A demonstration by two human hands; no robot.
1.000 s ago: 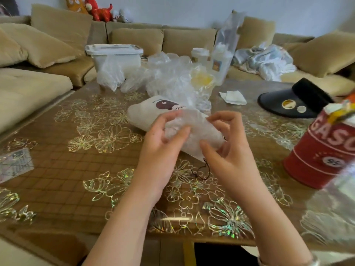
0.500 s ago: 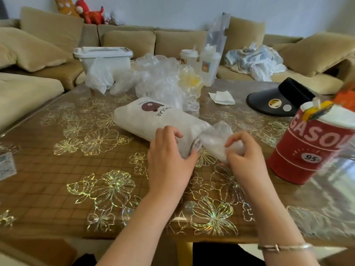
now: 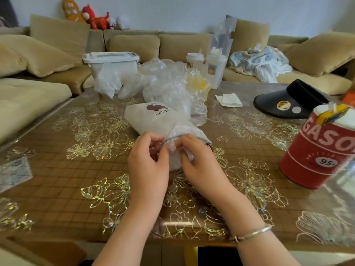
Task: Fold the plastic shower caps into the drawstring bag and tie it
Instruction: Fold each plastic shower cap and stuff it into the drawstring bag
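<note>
Home living room: tan sectional sofa (image 3: 134,45), plush toys (image 3: 96,18), floral-covered coffee table (image 3: 76,169).

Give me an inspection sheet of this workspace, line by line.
Surface: table under a clear flower-print cover.
Job's things: white bag lying down, mouth toward the person; a shower cap at its mouth; more caps piled behind.
Clutter: red tin, black visor, tissue, white tub, cups.
Grippers: left hand and right hand both pinch the bag's mouth.
Cables: nothing seen.
Surroundings: tan sofa, clothes.
</note>
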